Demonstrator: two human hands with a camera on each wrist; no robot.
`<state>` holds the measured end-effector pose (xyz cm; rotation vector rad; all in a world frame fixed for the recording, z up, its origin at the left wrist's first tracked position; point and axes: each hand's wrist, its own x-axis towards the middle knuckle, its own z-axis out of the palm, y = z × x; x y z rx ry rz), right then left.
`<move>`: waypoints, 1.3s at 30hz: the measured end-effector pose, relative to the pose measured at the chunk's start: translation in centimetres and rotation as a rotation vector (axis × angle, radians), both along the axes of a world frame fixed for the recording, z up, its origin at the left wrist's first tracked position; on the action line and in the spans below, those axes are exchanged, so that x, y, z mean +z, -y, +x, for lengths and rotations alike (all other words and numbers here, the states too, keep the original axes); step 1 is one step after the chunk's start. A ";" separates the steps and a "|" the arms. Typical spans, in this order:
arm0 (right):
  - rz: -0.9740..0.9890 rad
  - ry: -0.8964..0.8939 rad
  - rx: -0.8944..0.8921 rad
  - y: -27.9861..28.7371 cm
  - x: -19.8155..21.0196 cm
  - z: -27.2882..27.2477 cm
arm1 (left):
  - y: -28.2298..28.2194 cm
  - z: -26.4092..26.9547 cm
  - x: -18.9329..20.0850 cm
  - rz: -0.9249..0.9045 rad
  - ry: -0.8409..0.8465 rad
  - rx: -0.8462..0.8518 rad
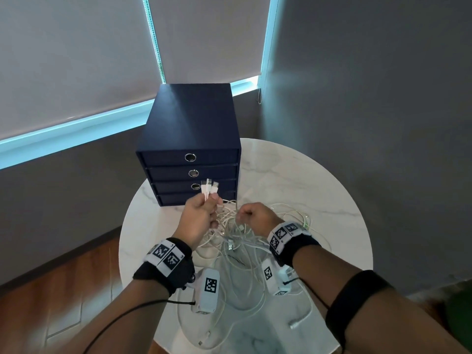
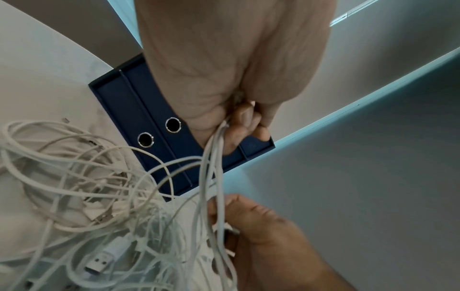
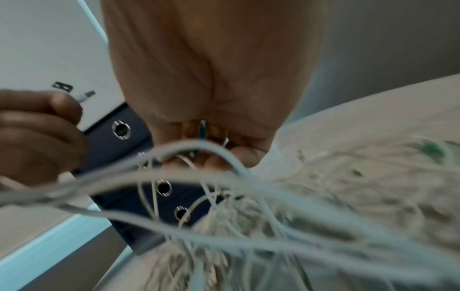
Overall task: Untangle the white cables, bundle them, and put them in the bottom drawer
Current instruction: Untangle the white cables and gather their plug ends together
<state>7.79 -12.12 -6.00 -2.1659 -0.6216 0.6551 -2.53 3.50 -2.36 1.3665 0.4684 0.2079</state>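
Observation:
A tangle of white cables (image 1: 237, 241) lies on the round marble table (image 1: 319, 180), in front of a dark blue drawer box (image 1: 190, 139) whose drawers are closed. My left hand (image 1: 204, 213) is raised and grips three cable ends, with their USB plugs (image 1: 209, 187) sticking up above the fist. In the left wrist view the held cables (image 2: 211, 167) hang down from the curled fingers (image 2: 245, 122). My right hand (image 1: 255, 215) hovers over the pile with its fingers curled round thin cable strands (image 3: 194, 157). The bottom drawer (image 1: 173, 199) is partly hidden behind my left hand.
Loose cable loops and plugs (image 1: 297, 323) spread over the table toward its near edge. The drawer box stands at the table's far left rim. Grey walls and window blinds surround the table; a wooden floor (image 1: 63, 290) lies below on the left.

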 end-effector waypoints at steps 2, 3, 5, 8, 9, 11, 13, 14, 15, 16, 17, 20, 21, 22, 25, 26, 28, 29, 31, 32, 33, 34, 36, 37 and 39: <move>0.087 -0.032 0.034 -0.4 2.7 0.3 | -0.2 0.5 0.7 0.085 0.081 0.060; 0.116 -0.041 0.064 -0.7 4.1 0.7 | -0.2 0.8 1.1 0.106 0.115 0.064; 0.198 -0.048 0.097 -1.4 7.2 1.6 | 0.0 1.4 1.9 0.118 0.171 0.012; 0.354 -0.002 0.048 -1.9 11.7 2.8 | 0.6 2.3 2.7 0.074 0.226 -0.040; 0.392 0.040 0.022 -1.9 13.0 3.2 | 0.7 2.5 2.9 0.051 0.240 -0.040; 0.475 0.106 -0.057 -1.7 15.7 4.0 | 1.0 2.7 3.1 0.008 0.265 -0.033; 0.575 0.139 -0.146 -1.2 18.3 4.8 | 1.0 2.7 3.0 -0.036 0.269 -0.032; 0.612 0.159 -0.174 -0.9 19.6 5.0 | 1.0 2.6 2.7 -0.058 0.264 -0.035; 0.643 0.172 -0.203 -0.7 20.8 5.1 | 1.0 2.6 2.5 -0.074 0.259 -0.040; 0.679 0.169 -0.240 -0.5 22.0 5.3 | 1.0 2.6 2.2 -0.082 0.249 -0.046; 0.731 0.146 -0.284 -0.3 23.2 5.3 | 1.1 2.5 2.0 -0.091 0.237 -0.052; 0.939 0.006 -0.366 0.1 26.4 5.3 | 1.5 2.5 1.8 -0.115 0.207 -0.062; 1.001 -0.048 -0.370 0.2 27.2 5.2 | 1.6 2.6 1.8 -0.115 0.202 -0.065; 1.065 -0.105 -0.364 0.2 27.7 5.1 | 1.8 2.7 1.8 -0.110 0.197 -0.070; 1.223 -0.263 -0.317 -0.2 28.1 4.5 | 2.6 3.0 1.8 -0.075 0.179 -0.128; 1.245 -0.298 -0.314 -0.5 27.9 4.3 | 3.0 3.0 1.7 -0.053 0.171 -0.178; 1.280 -0.332 -0.346 -1.2 27.5 4.0 | 3.9 2.8 1.5 0.004 0.142 -0.305; 1.308 -0.335 -0.368 -1.4 27.4 4.1 | 4.3 2.5 1.3 0.031 0.118 -0.363; 1.383 -0.345 -0.411 -1.3 27.3 4.6 | 4.6 2.0 0.9 0.072 0.068 -0.446; 1.415 -0.358 -0.426 -1.0 27.2 5.0 | 4.5 1.8 0.7 0.090 0.051 -0.480; 1.438 -0.375 -0.432 -0.7 27.1 5.4 | 4.3 1.6 0.5 0.111 0.041 -0.508; 1.454 -0.392 -0.428 -0.3 27.1 5.7 | 4.1 1.5 0.3 0.133 0.034 -0.526; 1.484 -0.420 -0.414 0.3 26.9 5.9 | 3.7 1.5 0.2 0.169 0.018 -0.522; 1.500 -0.431 -0.415 0.4 26.9 5.9 | 3.6 1.6 0.3 0.182 0.012 -0.507; 1.527 -0.447 -0.428 0.5 27.0 5.7 | 3.7 1.8 0.3 0.186 0.008 -0.452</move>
